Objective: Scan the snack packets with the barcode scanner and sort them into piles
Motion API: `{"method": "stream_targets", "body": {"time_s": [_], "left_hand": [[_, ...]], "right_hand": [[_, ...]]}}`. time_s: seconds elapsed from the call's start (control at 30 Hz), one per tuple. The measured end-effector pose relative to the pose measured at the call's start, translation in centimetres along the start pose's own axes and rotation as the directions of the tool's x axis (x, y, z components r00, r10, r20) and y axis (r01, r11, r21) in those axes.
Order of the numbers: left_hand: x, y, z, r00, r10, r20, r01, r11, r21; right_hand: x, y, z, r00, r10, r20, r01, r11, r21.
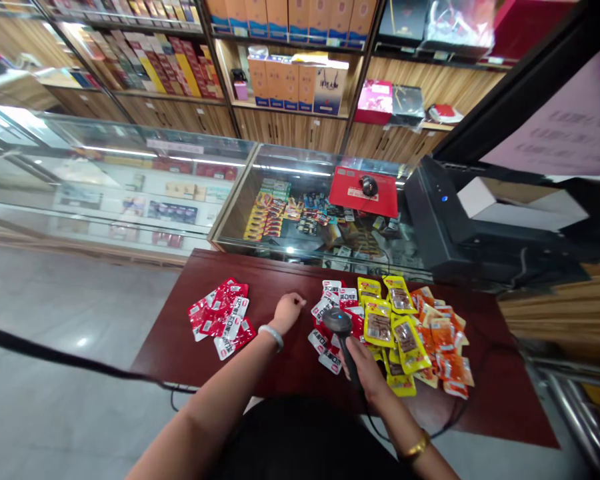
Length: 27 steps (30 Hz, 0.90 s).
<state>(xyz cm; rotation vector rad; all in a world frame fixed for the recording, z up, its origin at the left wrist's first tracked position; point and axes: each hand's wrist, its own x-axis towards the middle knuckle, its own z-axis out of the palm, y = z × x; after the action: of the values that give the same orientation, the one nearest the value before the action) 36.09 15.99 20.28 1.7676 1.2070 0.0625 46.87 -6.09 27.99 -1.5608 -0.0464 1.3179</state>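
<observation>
My right hand (367, 369) is wrapped around the handle of a black barcode scanner (337, 321), whose head is over a pile of red and white snack packets (331, 360). My left hand (287, 312), with a pale bangle at the wrist, is just left of that pile, its fingers curled together and nothing visible in them. Farther left lies a second group of red and white snack packets (225, 317). Yellow snack packets (379, 322) with brown contents overlap right of the scanner. Orange snack packets (445, 340) form a heap at the far right.
Everything lies on a dark red table (275, 270). A glass display counter (290, 240) stands behind it, with a red mat (344, 190) and black mouse (369, 186) on top. Black checkout equipment (433, 227) stands at right. The scanner's cable (377, 430) runs near my right forearm.
</observation>
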Motion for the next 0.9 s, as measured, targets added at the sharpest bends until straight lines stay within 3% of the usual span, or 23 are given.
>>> {"method": "stream_targets", "body": {"time_s": [0.1, 0.3, 0.4, 0.5, 0.67, 0.77, 0.9], "left_hand": [[-1.0, -0.3, -0.3, 0.999, -0.026, -0.041, 0.026, 0.999, -0.022], [-0.9, 2.4, 3.0, 0.999, -0.026, 0.047, 0.022, 0.996, 0.088], [-0.5, 2.3, 3.3, 0.995, -0.061, 0.084, 0.057, 0.997, 0.043], [-1.0, 0.3, 2.0, 0.992, -0.084, 0.089, 0.086, 0.996, -0.025], [-3.1, -4.0, -2.4, 0.983, -0.151, -0.108, 0.132, 0.977, -0.168], [-4.5, -5.7, -4.6, 0.953, -0.204, -0.226, 0.117, 0.931, -0.346], [-6.0, -7.0, -6.0, 0.915, -0.262, -0.306, 0.059, 0.839, -0.540]], "right_hand": [[0.3, -0.1, 0.4, 1.000, -0.005, 0.001, 0.005, 1.000, -0.004], [0.0, -1.8, 1.1, 0.998, -0.017, -0.060, 0.018, 1.000, 0.018], [-0.2, -2.5, 1.2, 0.995, -0.007, -0.103, 0.011, 0.999, 0.034], [-0.1, -2.4, 1.3, 0.996, -0.044, -0.075, 0.048, 0.998, 0.044], [0.4, -1.5, 2.2, 0.999, -0.052, -0.013, 0.052, 0.999, -0.003], [1.0, -1.1, 3.9, 0.997, -0.047, 0.065, 0.053, 0.994, -0.092], [1.7, -0.7, 7.0, 0.980, -0.011, 0.197, 0.052, 0.978, -0.200]]}}
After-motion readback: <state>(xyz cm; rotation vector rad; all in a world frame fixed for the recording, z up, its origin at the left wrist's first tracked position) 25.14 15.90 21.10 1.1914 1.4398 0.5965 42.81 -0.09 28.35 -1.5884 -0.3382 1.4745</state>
